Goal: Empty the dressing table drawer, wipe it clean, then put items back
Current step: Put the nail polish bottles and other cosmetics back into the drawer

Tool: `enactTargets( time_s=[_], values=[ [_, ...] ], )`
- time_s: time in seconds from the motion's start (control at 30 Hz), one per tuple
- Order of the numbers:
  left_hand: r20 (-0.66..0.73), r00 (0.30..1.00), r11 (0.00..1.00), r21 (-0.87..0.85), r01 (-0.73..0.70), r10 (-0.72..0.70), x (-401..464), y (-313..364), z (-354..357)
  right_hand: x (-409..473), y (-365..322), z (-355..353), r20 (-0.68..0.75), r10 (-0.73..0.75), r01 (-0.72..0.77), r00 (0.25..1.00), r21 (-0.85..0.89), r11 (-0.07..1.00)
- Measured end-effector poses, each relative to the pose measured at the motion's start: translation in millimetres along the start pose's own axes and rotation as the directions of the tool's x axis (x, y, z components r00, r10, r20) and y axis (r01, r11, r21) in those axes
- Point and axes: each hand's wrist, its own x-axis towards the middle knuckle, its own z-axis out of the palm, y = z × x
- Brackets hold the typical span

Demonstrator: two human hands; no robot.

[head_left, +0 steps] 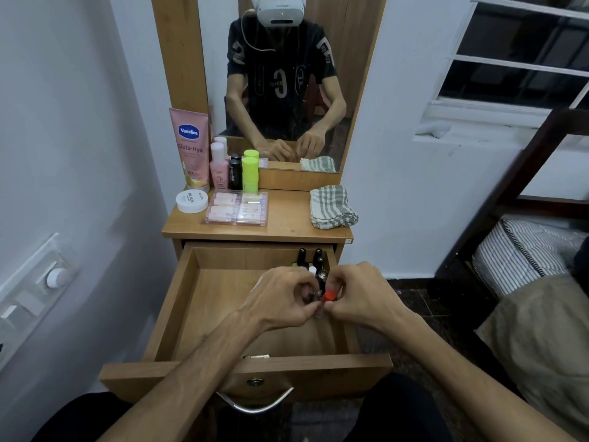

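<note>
Nearest the camera, the drawer [178, 314] stands pulled fully out, its handle [255, 405] just above the person's knees. Over its right half both hands meet. The left hand [280, 301] curls its grip round a small clear-looking bottle, though the fingers hide most of it; the right hand [360, 295] pinches an orange-capped bottle [329, 295] between thumb and fingertips. The two bottles sit touching, right between the two grips.

Beyond the knuckles, in the drawer's far right corner, a cluster of small dark-capped bottles [310, 260] stands upright.

The risk, as I judge it: lifting two small bottles pressed together could let one slip and drop onto the drawer floor, or a knuckle could topple the cluster behind. On the tabletop the folded checked cloth [331, 207] waits at the right edge, with the pink tube [189, 148] and the clear box [237, 208] toward the left.
</note>
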Motion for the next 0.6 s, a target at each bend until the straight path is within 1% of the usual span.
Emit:
enactTargets(
  time_s=[0.1,0.17,0.2,0.27,0.3,0.37,0.43,0.47,0.53,0.6],
  values=[
    [0.000,1.000,0.998,-0.053,-0.015,0.015,-1,5,-2,1,1,-10,0.026,0.055,-0.058,0.998,0.127,0.990],
    [-0.008,1.000,0.996,-0.089,0.006,-0.006,0,10,0,2,2,-15,0.021,0.091,-0.093,0.996,0.209,0.974],
    [-0.015,1.000,0.991,-0.128,0.024,-0.026,0,13,1,3,3,-16,0.025,0.111,-0.114,0.993,0.261,0.959],
    [-0.022,0.994,0.956,-0.277,0.098,-0.109,0,18,4,3,3,-17,0.060,0.140,-0.153,0.988,0.393,0.907],
    [-0.012,0.985,0.916,-0.369,0.156,-0.173,0,19,5,2,3,-17,0.076,0.141,-0.160,0.987,0.459,0.874],
    [0.026,0.958,0.805,-0.536,0.256,-0.287,1,21,2,1,3,-16,0.084,0.131,-0.156,0.988,0.565,0.810],
    [0.052,0.925,0.688,-0.654,0.316,-0.375,2,20,-1,-1,2,-15,0.096,0.124,-0.157,0.988,0.629,0.761],
    [0.057,0.908,0.644,-0.687,0.337,-0.414,2,19,-3,-1,2,-15,0.113,0.127,-0.170,0.986,0.646,0.744],
    [0.065,0.883,0.588,-0.723,0.363,-0.465,2,15,-6,-1,4,-16,0.150,0.140,-0.204,0.979,0.651,0.731],
    [0.073,0.876,0.544,-0.758,0.360,-0.477,2,12,-7,-2,8,-17,0.162,0.140,-0.210,0.977,0.616,0.759]
  ],
)
